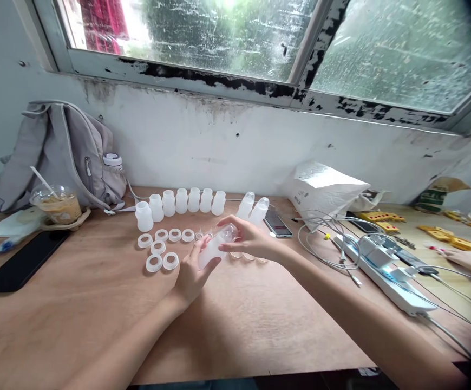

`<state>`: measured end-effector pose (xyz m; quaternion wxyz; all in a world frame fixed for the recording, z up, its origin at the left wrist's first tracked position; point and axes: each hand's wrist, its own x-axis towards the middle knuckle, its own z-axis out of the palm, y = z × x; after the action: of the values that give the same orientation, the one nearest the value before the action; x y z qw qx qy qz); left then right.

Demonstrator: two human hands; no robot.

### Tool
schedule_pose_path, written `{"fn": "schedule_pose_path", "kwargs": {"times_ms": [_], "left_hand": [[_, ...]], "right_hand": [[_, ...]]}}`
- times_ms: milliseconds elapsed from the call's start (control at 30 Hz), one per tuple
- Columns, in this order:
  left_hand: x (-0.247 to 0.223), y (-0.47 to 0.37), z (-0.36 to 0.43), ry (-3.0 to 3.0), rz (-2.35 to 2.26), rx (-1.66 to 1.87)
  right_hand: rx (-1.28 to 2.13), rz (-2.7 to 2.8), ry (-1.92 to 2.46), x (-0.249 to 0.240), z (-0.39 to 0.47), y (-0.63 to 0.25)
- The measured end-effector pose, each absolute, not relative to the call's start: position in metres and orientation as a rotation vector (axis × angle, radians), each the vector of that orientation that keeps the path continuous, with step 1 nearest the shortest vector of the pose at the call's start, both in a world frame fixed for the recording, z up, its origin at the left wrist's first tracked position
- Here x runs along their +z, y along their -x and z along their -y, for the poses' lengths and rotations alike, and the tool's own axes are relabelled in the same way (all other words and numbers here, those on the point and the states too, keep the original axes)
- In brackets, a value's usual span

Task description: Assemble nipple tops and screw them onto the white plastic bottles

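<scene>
A frosted white baby bottle point(210, 253) is held tilted above the table, its clear-capped top toward the upper right. My left hand point(190, 277) is closed round the bottle's body. At the other end, my right hand point(248, 238) grips the clear cap point(229, 233). Behind them, a row of open frosted bottles point(181, 201) stands along the wall. Several white collar rings point(170, 261) lie to the left, beside small clear teats point(200, 234) partly hidden by my hands. Two bottles with clear caps point(259, 211) stand at the right, and clear rounded pieces point(249, 257) lie under my right wrist.
A grey backpack point(60, 157), an iced drink cup point(59, 206) and a black phone-like slab point(24, 262) occupy the left. To the right are a phone point(278, 224), a white bag point(325, 189), cables and a power strip point(393, 281). Another person's hand point(469, 261) is at far right.
</scene>
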<state>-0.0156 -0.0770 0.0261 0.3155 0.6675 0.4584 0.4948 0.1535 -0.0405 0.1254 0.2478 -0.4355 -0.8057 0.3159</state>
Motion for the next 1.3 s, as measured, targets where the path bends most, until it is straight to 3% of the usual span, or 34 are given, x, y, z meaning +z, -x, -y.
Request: {"fn": "schedule_pose_path", "kwargs": {"times_ms": [167, 367, 900, 1300], "left_hand": [[0.021, 0.033, 0.056, -2.082, -1.373, 1.396], [0.008, 0.044, 0.043, -2.390, -1.469, 1.231], [0.001, 0.052, 0.031, -2.493, -1.581, 1.243], [0.006, 0.057, 0.028, -2.441, -1.797, 1.007]], "right_hand": [[0.561, 2.129, 1.385, 0.128, 0.005, -0.161], [-0.029, 2.233, 1.526, 0.123, -0.051, -0.179], [-0.229, 2.322, 1.752, 0.096, -0.124, -0.192], [-0.379, 2.317, 1.826, 0.089, -0.137, -0.198]]}}
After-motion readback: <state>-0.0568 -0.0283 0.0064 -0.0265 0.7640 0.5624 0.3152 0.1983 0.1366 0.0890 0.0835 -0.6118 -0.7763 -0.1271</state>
